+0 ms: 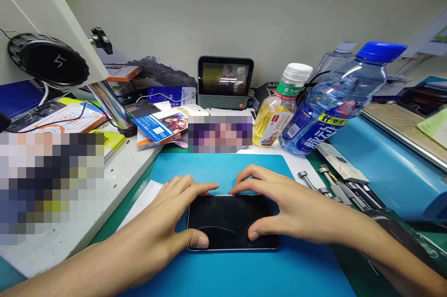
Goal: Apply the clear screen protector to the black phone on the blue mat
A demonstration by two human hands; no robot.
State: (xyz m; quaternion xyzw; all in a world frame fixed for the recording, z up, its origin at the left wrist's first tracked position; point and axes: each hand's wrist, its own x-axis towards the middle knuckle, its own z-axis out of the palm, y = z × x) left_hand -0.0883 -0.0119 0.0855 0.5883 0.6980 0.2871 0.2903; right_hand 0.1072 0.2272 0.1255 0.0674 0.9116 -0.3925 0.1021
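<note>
A smartphone (223, 217) with a dark screen lies sideways, face up, on a blue work mat (223, 271). My left hand (174, 211) grips its left end, thumb on the screen near the close edge and fingers along the far edge. On the opposite end my right hand (284, 201) holds the phone the same way, its thumb pressed to the glass and fingertips at the far edge. A thin curved light line shows on the screen between the thumbs. The phone's underside is hidden.
A microscope stand (113, 104) rises at the left on a white base (134, 166). Behind the mat are a small display (225, 80), a yellow drink bottle (274, 118) and a tilted blue-capped bottle (335, 101). Screwdrivers (337, 187) lie at the right, beside a blue box (394, 166).
</note>
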